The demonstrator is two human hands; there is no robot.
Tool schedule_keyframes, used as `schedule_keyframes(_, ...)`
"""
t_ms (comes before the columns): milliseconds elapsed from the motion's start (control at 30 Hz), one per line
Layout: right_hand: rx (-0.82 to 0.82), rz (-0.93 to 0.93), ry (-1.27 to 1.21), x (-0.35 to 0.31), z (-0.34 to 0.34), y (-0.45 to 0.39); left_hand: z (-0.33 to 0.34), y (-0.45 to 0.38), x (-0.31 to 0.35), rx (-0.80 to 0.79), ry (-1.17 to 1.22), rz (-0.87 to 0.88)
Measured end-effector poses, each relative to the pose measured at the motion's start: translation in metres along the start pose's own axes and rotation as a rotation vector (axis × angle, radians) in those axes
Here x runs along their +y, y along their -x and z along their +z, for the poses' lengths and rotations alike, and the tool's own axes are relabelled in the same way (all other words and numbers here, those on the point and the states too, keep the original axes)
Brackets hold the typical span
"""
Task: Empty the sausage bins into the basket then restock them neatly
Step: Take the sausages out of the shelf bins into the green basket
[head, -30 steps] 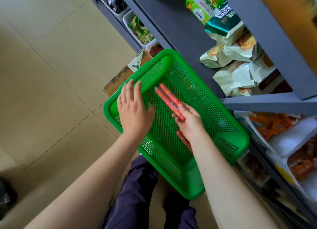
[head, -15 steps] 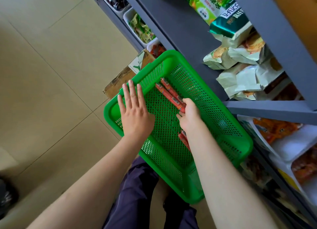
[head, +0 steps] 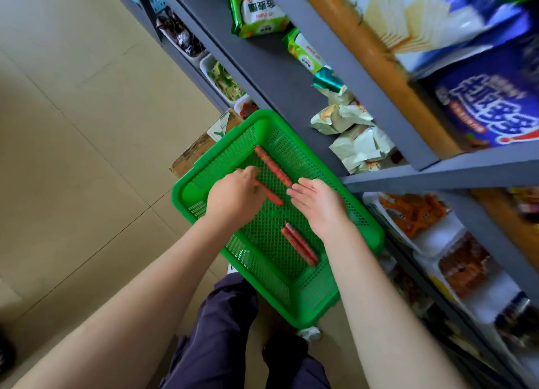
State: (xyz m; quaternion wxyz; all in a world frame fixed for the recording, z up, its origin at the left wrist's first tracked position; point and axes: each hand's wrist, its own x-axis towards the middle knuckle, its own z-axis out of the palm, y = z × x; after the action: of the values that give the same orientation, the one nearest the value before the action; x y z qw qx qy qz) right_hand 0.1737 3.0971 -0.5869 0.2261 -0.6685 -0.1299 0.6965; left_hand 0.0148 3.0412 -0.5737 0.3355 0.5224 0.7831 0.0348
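A green mesh basket [head: 309, 304] rests on my lap beside the grey shelves. Inside it, one long red sausage [head: 272, 164] lies at the far end, and a pair of red sausages [head: 299, 244] lies near my right wrist. My left hand [head: 234, 197] is inside the basket with its fingers curled round another red sausage [head: 272, 196] that sticks out to the right. My right hand [head: 319, 203] hovers with straight fingers, its fingertips next to the near end of the far sausage. White sausage bins [head: 437, 237] sit on the lower shelf at the right.
The grey shelf [head: 271, 76] above the basket holds green and pale snack packs [head: 256, 6]. White trays of snacks [head: 224, 80] line the lower shelf to the far left. A cardboard box [head: 201, 149] lies on the tiled floor behind the basket.
My left hand left the basket's rim, moved inward and took hold of a sausage. My right hand let go of the sausages and opened; the far sausage now lies on the basket floor.
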Motion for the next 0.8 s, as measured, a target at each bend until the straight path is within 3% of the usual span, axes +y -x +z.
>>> schedule_keyframes(100,-0.027,-0.278,0.196,-0.038,-0.012,0.084,-0.047,0.036,0.047,0.080,0.127,0.124)
schedule_keyframes(267,0.003,-0.907,0.581,-0.109,-0.070,0.263,-0.129,0.129,0.151,0.301,0.391,0.392)
schedule_keyframes(400,0.288,-1.245,0.793,-0.148,-0.145,0.407,-0.172,0.213,0.250,0.329,0.491,0.673)
schedule_keyframes(533,0.644,-1.514,0.722,-0.174,-0.238,0.506,-0.185,0.290,0.354,0.348,0.468,1.000)
schedule_keyframes(667,0.922,-1.524,0.688,-0.190,-0.326,0.542,-0.165,0.331,0.439,0.408,0.338,1.198)
schedule_keyframes(800,0.879,-1.337,0.742,-0.193,-0.383,0.544,-0.136,0.323,0.487,0.455,0.160,1.165)
